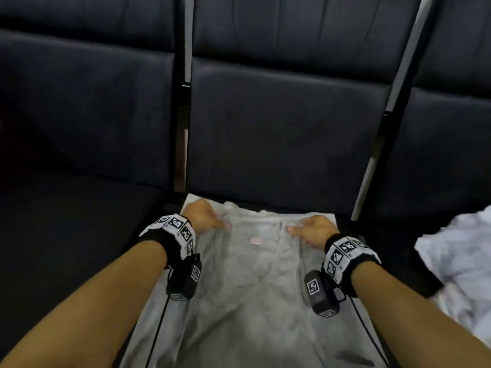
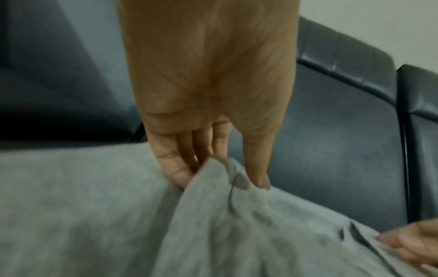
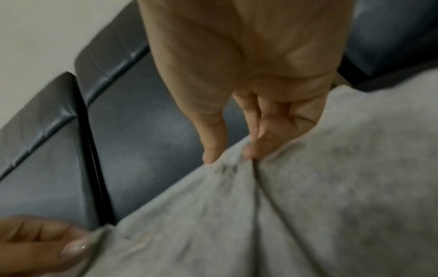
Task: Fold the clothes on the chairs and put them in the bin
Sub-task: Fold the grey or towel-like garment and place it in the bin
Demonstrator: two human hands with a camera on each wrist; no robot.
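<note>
Head view: both hands' fingers (image 1: pixel 222 223) pinch grey garment (image 1: pixel 247 288) on dark chairs (image 1: pixel 279 123).

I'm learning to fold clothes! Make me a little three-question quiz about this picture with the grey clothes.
1. True or false: both hands grip the grey garment.
2. Multiple choice: what lies on the seat at the person's right? A) white crumpled cloth B) a red ball C) a book
3. Fill in: the chair behind the garment is dark ____.

Key
1. True: the left hand and the right hand each pinch its far edge.
2. A, the white crumpled cloth.
3. Blue.
</note>
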